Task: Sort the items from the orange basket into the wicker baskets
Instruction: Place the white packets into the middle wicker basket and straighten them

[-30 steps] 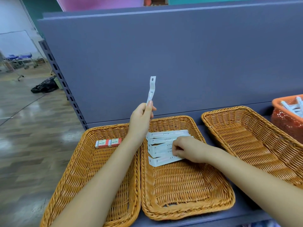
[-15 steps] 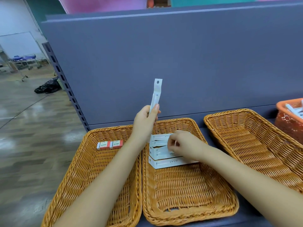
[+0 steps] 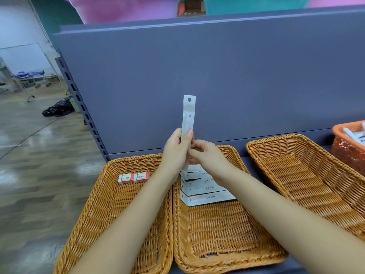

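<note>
On the floor far left, beyond the shelf, lies a black bag [image 3: 58, 109]. The left wicker basket [image 3: 94, 214] holds two small red-and-white boxes [image 3: 134, 177] side by side near its back wall, as they were a second ago. Above the seam between that basket and the middle wicker basket [image 3: 227, 260], the left hand [image 3: 174, 153] grips a long, narrow white packet [image 3: 188, 115] and holds it upright, its hang-hole end at the top against the grey back panel [image 3: 237, 76]; the packet now stands straighter than half a second ago. The right hand [image 3: 207, 157] has changed most: a second ago it pressed on the stack of white packets [image 3: 203, 192] in the middle basket, and now it has lifted off them and come up beside the left hand, its fingers curled and pinching the lower part of the upright packet. The stack lies exposed near the basket's back, four or so packets overlapping like steps. To the right, the third wicker basket [image 3: 306, 175] shows only its woven floor. At the far right edge stands the orange basket [image 3: 345, 149] with more white items [image 3: 353, 135] inside, showing less of itself than before.
</note>
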`<act>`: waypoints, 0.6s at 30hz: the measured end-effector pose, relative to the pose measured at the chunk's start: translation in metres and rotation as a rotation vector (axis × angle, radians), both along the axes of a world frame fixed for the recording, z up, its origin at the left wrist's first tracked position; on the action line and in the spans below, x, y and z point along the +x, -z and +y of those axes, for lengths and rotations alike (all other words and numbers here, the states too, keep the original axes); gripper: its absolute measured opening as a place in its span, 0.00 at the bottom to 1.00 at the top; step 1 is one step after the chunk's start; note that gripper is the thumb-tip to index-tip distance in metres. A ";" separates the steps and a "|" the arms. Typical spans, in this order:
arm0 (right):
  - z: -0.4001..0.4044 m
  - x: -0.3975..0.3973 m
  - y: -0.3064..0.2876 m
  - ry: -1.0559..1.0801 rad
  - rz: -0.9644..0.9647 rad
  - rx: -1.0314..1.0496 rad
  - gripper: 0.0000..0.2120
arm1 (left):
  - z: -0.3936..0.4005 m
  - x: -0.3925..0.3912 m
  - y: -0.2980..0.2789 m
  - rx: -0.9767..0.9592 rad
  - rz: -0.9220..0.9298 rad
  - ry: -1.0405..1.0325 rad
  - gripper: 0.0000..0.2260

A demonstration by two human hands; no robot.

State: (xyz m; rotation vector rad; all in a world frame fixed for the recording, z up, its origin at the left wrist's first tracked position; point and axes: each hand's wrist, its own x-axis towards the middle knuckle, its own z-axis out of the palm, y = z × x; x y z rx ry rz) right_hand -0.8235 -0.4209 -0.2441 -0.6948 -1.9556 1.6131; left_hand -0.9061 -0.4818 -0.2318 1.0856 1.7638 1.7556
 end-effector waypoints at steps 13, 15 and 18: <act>0.042 0.056 -0.001 0.065 -0.385 0.390 0.11 | -0.003 -0.018 0.006 -0.162 0.312 -0.054 0.09; 0.050 0.069 0.000 0.056 -0.484 0.491 0.12 | -0.003 -0.021 0.009 -0.251 0.470 -0.071 0.10; 0.055 0.085 0.000 -0.053 -0.631 0.626 0.13 | -0.001 -0.025 0.016 -0.383 0.709 -0.088 0.11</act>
